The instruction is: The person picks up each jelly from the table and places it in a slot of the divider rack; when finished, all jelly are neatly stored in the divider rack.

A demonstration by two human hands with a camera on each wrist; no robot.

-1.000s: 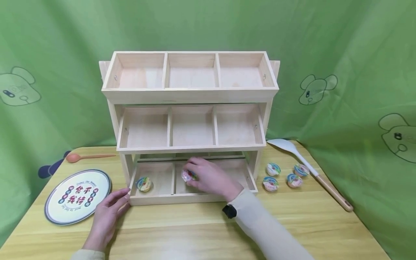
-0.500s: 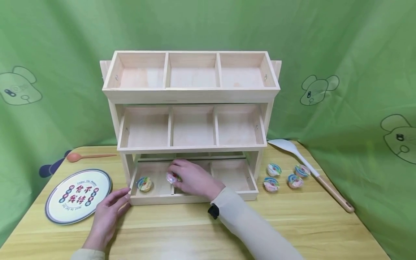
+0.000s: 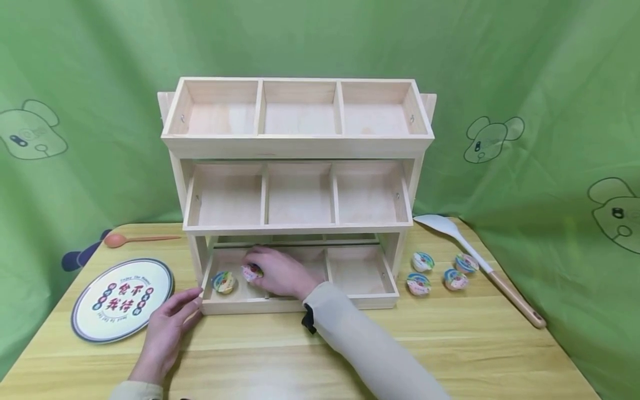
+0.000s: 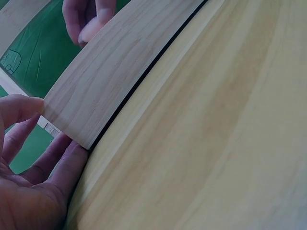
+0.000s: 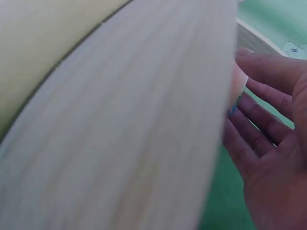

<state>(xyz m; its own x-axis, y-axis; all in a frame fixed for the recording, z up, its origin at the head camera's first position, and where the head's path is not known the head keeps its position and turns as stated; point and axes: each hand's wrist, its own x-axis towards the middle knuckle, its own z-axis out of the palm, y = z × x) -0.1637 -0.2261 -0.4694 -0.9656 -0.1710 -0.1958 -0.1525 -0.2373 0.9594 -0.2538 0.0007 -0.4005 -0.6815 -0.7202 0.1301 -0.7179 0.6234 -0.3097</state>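
My right hand (image 3: 280,272) pinches a jelly cup (image 3: 251,271) with a pink lid, held over the left compartment of the bottom tray (image 3: 300,306). To its left in that compartment sits a yellowish jelly cup (image 3: 223,282). The fingers of my left hand (image 3: 167,328) touch the bottom tray's left front corner; in the left wrist view, the fingertips (image 4: 36,105) lie along that corner's edge. From the right wrist, the tray's front board hides part of the held cup (image 5: 238,85) between thumb and fingers.
Two upper trays, the middle one (image 3: 300,228) and the top one (image 3: 300,145), rise above on the wooden rack. Several jelly cups (image 3: 418,284) lie on the right beside a white ladle (image 3: 442,225) with a wooden handle. At left are a round plate (image 3: 107,328) and an orange spoon (image 3: 116,240).
My right hand has moved left with the jelly cup, from the middle compartment to over the left one of the bottom tray. The left hand stays at the corner.
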